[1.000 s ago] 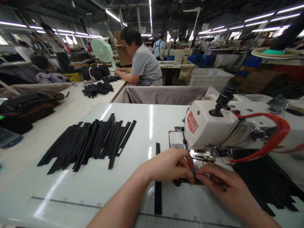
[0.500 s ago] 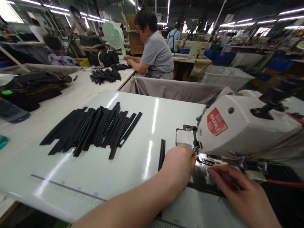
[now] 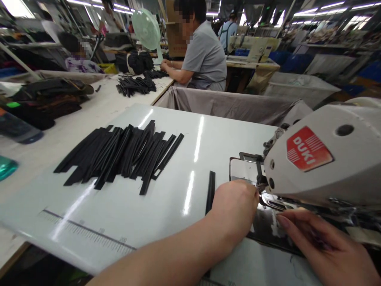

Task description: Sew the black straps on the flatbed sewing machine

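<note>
My left hand (image 3: 236,208) is closed beside the needle area of a white sewing machine (image 3: 342,159), its fingertips turned away by the presser foot. Whatever those fingers hold is hidden. To the right, thumb and forefinger of my right hand (image 3: 324,242) are pinched together just over the dark metal bed (image 3: 264,226) of the machine. Anything between them is too small to make out. A black fabric strip (image 3: 210,190) lies on the table, passing under my left wrist. Farther left, several more black strips (image 3: 119,155) are heaped in a loose pile.
A ruler scale (image 3: 89,230) is printed along the near edge of the white tabletop (image 3: 166,222). Bottles and dark cloth (image 3: 47,95) lie on the left bench. Behind a grey cloth trough (image 3: 238,105), a co-worker (image 3: 205,55) sits near a green fan (image 3: 146,29).
My view has shifted, so the machine looks larger and farther right. Both hands keep about the same place at the machine, and the strip pile is unchanged.
</note>
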Available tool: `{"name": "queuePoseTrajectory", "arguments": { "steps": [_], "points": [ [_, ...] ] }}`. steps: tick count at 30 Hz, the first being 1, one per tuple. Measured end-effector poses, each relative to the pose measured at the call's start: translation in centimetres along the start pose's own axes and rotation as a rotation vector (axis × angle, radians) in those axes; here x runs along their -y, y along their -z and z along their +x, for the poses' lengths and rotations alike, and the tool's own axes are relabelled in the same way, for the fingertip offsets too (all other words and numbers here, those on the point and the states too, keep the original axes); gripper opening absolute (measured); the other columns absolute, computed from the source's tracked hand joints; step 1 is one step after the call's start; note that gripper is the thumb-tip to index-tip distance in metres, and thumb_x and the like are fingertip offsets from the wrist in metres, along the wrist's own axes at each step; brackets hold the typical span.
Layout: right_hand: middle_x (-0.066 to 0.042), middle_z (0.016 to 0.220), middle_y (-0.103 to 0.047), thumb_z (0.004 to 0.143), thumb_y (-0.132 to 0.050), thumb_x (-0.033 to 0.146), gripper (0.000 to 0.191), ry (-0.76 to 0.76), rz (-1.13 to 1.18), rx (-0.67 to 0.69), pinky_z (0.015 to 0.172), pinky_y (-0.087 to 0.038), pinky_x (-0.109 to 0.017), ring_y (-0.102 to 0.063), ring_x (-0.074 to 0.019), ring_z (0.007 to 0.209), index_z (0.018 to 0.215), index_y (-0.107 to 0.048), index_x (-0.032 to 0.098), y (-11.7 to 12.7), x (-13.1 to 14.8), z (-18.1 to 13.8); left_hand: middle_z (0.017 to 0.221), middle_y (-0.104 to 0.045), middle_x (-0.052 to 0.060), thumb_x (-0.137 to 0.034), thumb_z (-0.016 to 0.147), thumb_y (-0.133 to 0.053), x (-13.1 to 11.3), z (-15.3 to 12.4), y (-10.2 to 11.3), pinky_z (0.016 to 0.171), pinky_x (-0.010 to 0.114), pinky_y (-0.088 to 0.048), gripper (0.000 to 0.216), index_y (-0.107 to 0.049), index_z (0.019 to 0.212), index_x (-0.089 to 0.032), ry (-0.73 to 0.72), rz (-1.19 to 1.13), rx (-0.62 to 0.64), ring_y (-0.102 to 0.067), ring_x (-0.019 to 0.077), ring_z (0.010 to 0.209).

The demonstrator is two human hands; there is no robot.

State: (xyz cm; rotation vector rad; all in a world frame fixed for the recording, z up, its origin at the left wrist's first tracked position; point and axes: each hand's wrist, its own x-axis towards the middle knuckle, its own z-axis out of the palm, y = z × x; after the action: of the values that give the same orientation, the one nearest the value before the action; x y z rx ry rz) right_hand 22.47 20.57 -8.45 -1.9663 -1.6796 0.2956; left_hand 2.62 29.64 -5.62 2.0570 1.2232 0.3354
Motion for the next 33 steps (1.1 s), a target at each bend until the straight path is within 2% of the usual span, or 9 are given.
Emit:
{"name": "queuePoseTrajectory", "arguments": {
  "steps": [2, 5, 10, 14, 22, 28, 33],
  "points": [
    [0.002, 0.078, -0.075, 0.071, -0.063, 0.067, 0.038, -0.032, -0.004, 0.000, 0.039, -0.051, -0.018, -0.073, -0.0204, 0.065, 0.076, -0.075, 0.032, -0.1, 0.3, 0.1, 0.090, -0.073, 0.010, -0.018, 0.094, -0.052, 0.0, -0.1, -0.1, 0.072, 0.029, -0.051, 0.022, -0.073, 0.089, -0.012, -0.006, -0.006, -0.009, -0.067, 0.0216, 0.079],
    [0.002, 0.080, -0.076, 0.070, -0.062, 0.069, 0.039, -0.084, -0.008, 0.001, 0.049, -0.054, -0.018, -0.073, -0.0195, 0.067, 0.077, -0.075, 0.032, -0.2, 0.3, 0.2, 0.087, -0.073, 0.010, -0.017, 0.095, -0.051, 0.0, -0.1, -0.1, 0.069, 0.028, -0.051, 0.024, -0.073, 0.086, -0.011, -0.018, 0.012, -0.007, -0.066, 0.0210, 0.076],
    [0.002, 0.085, -0.076, 0.067, -0.064, 0.072, 0.043, -0.181, 0.000, 0.052, 0.044, -0.052, -0.018, -0.074, -0.0218, 0.071, 0.082, -0.075, 0.033, -0.2, -0.6, 0.0, 0.086, -0.072, 0.012, -0.021, 0.096, -0.051, 0.0, 0.0, -0.1, 0.068, 0.029, -0.051, 0.026, -0.073, 0.085, -0.012, -0.015, 0.010, -0.014, -0.067, 0.0215, 0.076],
    [0.001, 0.089, -0.076, 0.071, -0.066, 0.068, 0.040, -0.176, -0.007, 0.096, 0.051, -0.055, -0.018, -0.074, -0.0219, 0.076, 0.088, -0.075, 0.033, -0.1, -1.3, -0.1, 0.087, -0.072, 0.013, -0.021, 0.097, -0.049, -0.1, 0.1, -0.1, 0.070, 0.030, -0.051, 0.028, -0.073, 0.086, -0.011, -0.015, 0.019, -0.016, -0.067, 0.0231, 0.078],
    [0.002, 0.090, -0.076, 0.069, -0.065, 0.068, 0.039, -0.188, -0.026, 0.037, 0.051, -0.054, -0.019, -0.074, -0.0221, 0.075, 0.084, -0.075, 0.033, -0.3, -1.0, -0.2, 0.084, -0.071, 0.012, -0.020, 0.097, -0.049, 0.2, 0.0, -0.6, 0.067, 0.030, -0.049, 0.027, -0.071, 0.085, -0.011, -0.042, 0.021, -0.049, -0.065, 0.0224, 0.075],
    [0.003, 0.088, -0.076, 0.067, -0.063, 0.072, 0.044, -0.229, -0.020, 0.077, 0.053, -0.055, -0.019, -0.074, -0.0212, 0.076, 0.085, -0.074, 0.034, -0.2, -0.7, -0.1, 0.082, -0.071, 0.011, -0.018, 0.096, -0.050, 0.2, 0.0, -0.5, 0.067, 0.029, -0.050, 0.025, -0.071, 0.084, -0.012, -0.053, 0.054, -0.040, -0.065, 0.0210, 0.074],
    [0.002, 0.092, -0.076, 0.072, -0.064, 0.068, 0.040, -0.179, -0.031, 0.085, 0.053, -0.055, -0.018, -0.074, -0.0209, 0.078, 0.089, -0.074, 0.033, -0.2, -1.2, -0.3, 0.083, -0.071, 0.012, -0.018, 0.096, -0.049, 0.3, 0.0, -0.5, 0.068, 0.030, -0.051, 0.025, -0.071, 0.084, -0.012, -0.066, 0.050, -0.046, -0.065, 0.0215, 0.074]
  ]
}}
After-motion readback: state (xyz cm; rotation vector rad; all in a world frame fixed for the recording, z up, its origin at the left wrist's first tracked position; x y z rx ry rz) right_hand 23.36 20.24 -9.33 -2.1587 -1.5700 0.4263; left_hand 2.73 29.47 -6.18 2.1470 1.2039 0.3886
